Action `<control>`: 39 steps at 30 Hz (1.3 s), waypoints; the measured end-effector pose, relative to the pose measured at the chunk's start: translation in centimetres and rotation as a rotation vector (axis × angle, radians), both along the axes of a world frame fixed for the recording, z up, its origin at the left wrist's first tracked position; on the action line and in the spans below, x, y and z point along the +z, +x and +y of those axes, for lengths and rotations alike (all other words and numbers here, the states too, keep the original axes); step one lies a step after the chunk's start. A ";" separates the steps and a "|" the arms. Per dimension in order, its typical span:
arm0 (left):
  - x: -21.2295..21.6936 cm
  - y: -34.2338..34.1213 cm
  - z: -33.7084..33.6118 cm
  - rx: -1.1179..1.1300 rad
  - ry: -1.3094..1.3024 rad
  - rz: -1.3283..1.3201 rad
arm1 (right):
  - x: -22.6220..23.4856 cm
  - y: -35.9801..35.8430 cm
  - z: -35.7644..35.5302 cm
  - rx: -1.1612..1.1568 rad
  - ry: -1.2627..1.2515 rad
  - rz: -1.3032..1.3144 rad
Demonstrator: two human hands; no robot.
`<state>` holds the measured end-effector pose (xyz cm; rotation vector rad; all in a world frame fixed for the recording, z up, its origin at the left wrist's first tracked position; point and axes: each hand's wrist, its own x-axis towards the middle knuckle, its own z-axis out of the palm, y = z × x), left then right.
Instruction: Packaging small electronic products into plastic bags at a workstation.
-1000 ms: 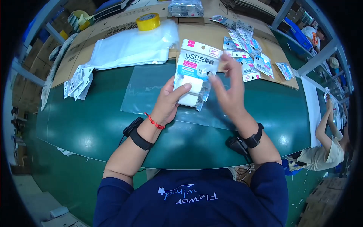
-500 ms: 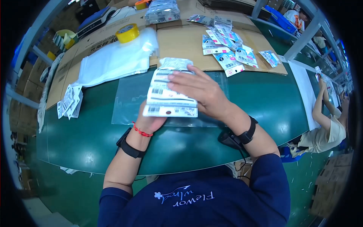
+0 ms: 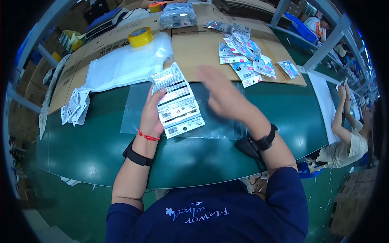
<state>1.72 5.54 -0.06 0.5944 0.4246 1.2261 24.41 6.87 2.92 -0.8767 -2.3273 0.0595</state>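
My left hand (image 3: 152, 111) grips several flat printed packets (image 3: 178, 103) by their left side, thumb on top. They overlap like a fanned stack, and white backs with barcodes and round hang holes face up. To their right my right hand (image 3: 223, 91) is apart from them, smeared by motion, so its fingers cannot be read. Beneath both hands a clear plastic bag (image 3: 219, 125) lies flat on the green table (image 3: 97, 150). A loose heap of similar packets (image 3: 245, 73), blue, white and pink, rests on cardboard at the far right.
A pile of clear bags (image 3: 117, 69) lies at the left, with a yellow tape roll (image 3: 140, 37) on it. White cards (image 3: 77, 107) sit at the left. Bagged packets (image 3: 178, 16) stand at the back on the cardboard (image 3: 194, 48). A black device (image 3: 247, 148) is near my right forearm. A co-worker (image 3: 344, 141) works at right.
My right hand has come off the packets and moved up and right. The stack has turned in my left hand, its lower edge swinging right and its edges spreading a little.
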 end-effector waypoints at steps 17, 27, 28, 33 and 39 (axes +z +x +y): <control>-0.7 0.8 0.2 0.146 -0.020 0.025 | -2.1 4.5 7.2 -0.251 -0.074 -0.386; -1.1 0.8 0.3 0.147 -0.010 0.033 | -0.9 -3.3 8.6 -0.586 -0.262 -0.041; -1.2 0.6 0.1 0.155 -0.008 0.029 | -1.7 -4.2 8.7 -0.686 -0.238 -0.172; -0.7 0.6 0.2 0.143 0.013 0.004 | -1.7 -3.3 9.3 -0.633 -0.230 -0.119; -0.7 0.1 0.5 0.099 0.040 0.008 | 0.5 -1.7 7.8 -0.346 0.071 0.580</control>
